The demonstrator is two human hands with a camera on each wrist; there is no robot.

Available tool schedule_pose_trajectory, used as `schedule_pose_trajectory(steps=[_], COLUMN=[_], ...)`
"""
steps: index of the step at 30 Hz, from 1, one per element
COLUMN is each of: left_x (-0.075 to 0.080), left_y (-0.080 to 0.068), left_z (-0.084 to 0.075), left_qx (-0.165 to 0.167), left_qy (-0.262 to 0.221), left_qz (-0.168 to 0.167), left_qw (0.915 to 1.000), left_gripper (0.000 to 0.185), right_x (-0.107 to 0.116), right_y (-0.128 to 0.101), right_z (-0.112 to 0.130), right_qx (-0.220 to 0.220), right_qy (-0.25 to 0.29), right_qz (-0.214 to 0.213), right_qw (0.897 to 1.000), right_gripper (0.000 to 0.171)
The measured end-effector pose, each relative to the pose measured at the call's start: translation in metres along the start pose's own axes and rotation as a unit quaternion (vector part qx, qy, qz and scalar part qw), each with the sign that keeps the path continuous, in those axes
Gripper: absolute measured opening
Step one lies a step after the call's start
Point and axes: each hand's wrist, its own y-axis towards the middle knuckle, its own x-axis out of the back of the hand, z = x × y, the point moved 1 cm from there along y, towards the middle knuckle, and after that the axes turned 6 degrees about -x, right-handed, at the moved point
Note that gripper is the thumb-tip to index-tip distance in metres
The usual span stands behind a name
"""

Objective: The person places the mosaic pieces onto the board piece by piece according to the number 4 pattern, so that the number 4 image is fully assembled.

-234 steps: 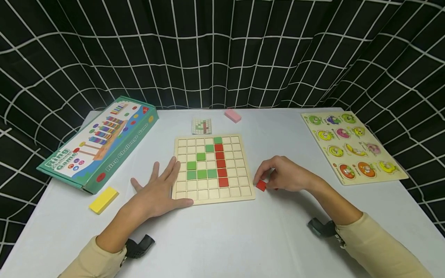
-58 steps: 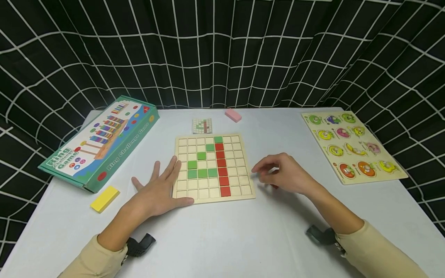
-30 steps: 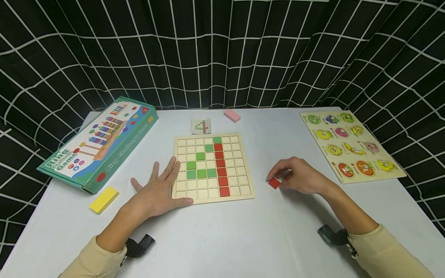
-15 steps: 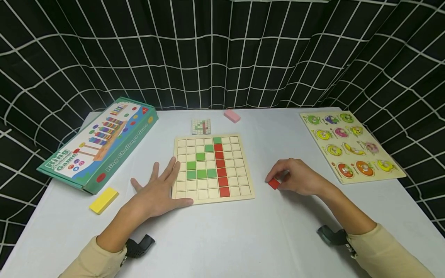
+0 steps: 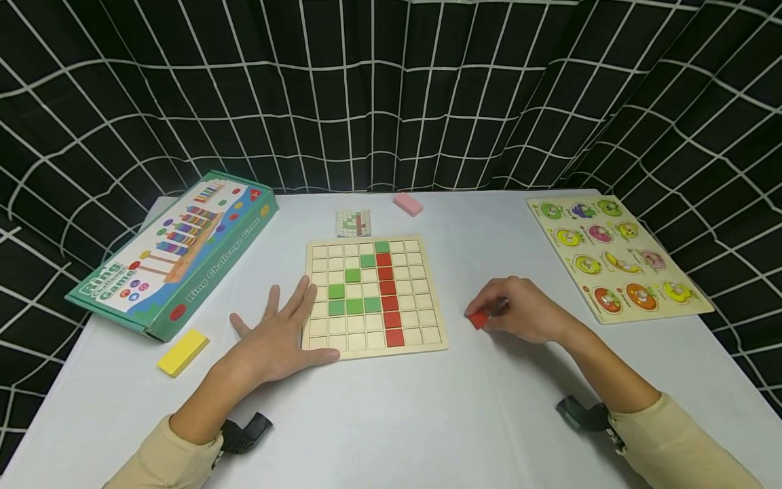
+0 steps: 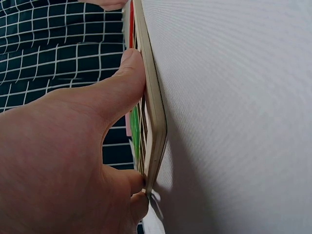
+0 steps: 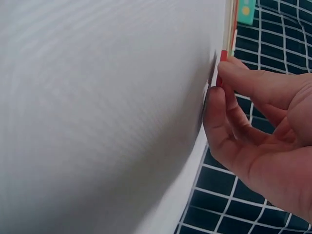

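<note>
right hand (image 5: 525, 311) lifting red tile (image 5: 479, 319) slightly, left hand (image 5: 277, 336) unmoved

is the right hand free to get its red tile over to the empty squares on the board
Probably yes: the right hand pinches the red tile just right of the board, with bare table between; the left hand rests at the opposite edge.

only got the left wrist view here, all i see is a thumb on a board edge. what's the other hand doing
Observer: The right hand pinches a small red tile on the table, right of the wooden grid board and apart from it.
Operator: what's on the board
Observer: A column of red tiles beside a stepped patch of green tiles; the other squares show bare wood.
Operator: anything else near my left hand
Observer: The left hand lies flat at the board's near-left corner; a yellow block lies to its left, before a green game box.
</note>
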Motion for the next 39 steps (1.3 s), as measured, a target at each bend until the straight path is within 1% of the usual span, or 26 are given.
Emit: schedule_pose_trajectory(steps=[3, 6, 11, 14, 21, 27, 34, 39], left_x=[0.000, -0.001, -0.002, -0.002, -0.002, -0.002, -0.002, -0.002], left_y=[0.000, 0.001, 0.001, 0.001, 0.002, 0.003, 0.003, 0.003], left_z=[0.000, 0.001, 0.001, 0.001, 0.002, 0.002, 0.002, 0.002], left_qx=[0.002, 0.003, 0.002, 0.003, 0.004, 0.006, 0.007, 0.006], left_qy=[0.000, -0.001, 0.001, 0.001, 0.004, 0.006, 0.005, 0.004], left_qz=[-0.001, -0.002, -0.003, -0.002, 0.000, 0.001, 0.000, 0.000], left_qw=[1.0000, 1.0000, 1.0000, 1.0000, 1.0000, 1.0000, 1.0000, 1.0000], left_gripper=[0.121, 0.121, 0.121, 0.121, 0.120, 0.120, 0.121, 0.121], right_x=[0.000, 0.000, 0.000, -0.001, -0.003, -0.006, -0.011, -0.015], right_y=[0.001, 0.003, 0.008, 0.011, 0.019, 0.026, 0.037, 0.046], right_z=[0.002, 0.005, 0.009, 0.011, 0.016, 0.025, 0.038, 0.045], right_qx=[-0.012, -0.038, -0.092, -0.108, -0.107, -0.113, -0.105, -0.103], right_qy=[0.013, 0.033, 0.074, 0.086, 0.109, 0.120, 0.138, 0.140], right_qz=[-0.001, 0.000, 0.008, 0.009, 0.007, 0.004, 0.011, 0.018], right_qw=[1.000, 0.999, 0.993, 0.990, 0.988, 0.986, 0.985, 0.985], right_gripper=[0.032, 0.031, 0.030, 0.030, 0.030, 0.031, 0.032, 0.031])
